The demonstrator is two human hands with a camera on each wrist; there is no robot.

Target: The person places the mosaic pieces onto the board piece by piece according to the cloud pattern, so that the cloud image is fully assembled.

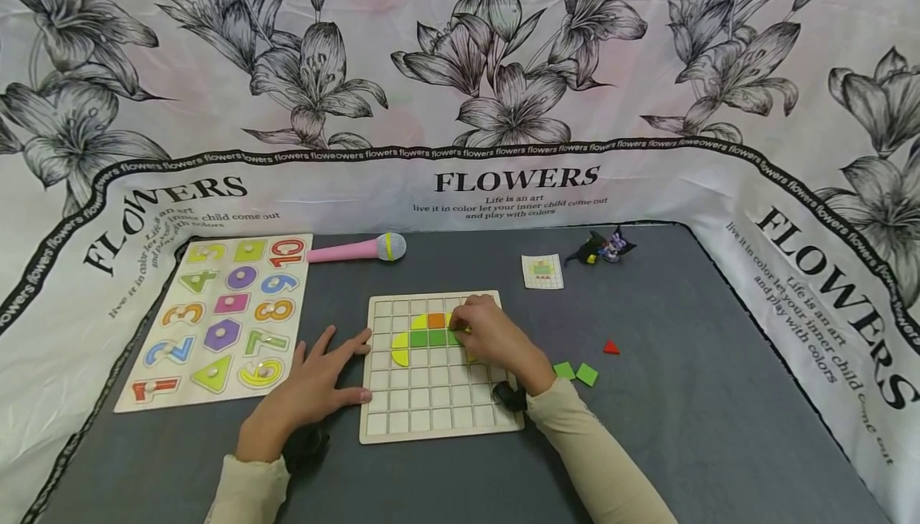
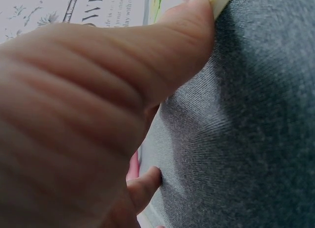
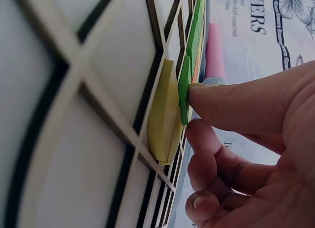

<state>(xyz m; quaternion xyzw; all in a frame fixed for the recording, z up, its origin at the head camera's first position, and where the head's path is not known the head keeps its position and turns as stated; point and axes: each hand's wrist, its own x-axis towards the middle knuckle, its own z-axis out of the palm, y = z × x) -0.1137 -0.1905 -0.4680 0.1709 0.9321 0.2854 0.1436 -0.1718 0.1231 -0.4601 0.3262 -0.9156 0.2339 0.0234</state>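
A wooden grid board (image 1: 438, 398) lies on the grey table. It holds yellow rounded tiles (image 1: 400, 357), an orange square tile (image 1: 436, 320) and a row of green square tiles (image 1: 427, 338). My left hand (image 1: 312, 380) has its fingers spread, with thumb and fingertips against the board's left edge. Over the upper right of the grid, my right hand (image 1: 496, 339) pinches a green square tile (image 3: 184, 87) between thumb and finger, level with the green row. Beside that tile is a yellow tile (image 3: 162, 117). From above, the right hand hides part of the pattern.
Two loose green tiles (image 1: 587, 374) and a red triangle tile (image 1: 611, 347) lie right of the board. Behind are a pattern card (image 1: 542, 271), a small dark figurine (image 1: 611, 246) and a pink toy microphone (image 1: 348, 252). At left lies a number-and-shape puzzle (image 1: 223, 300).
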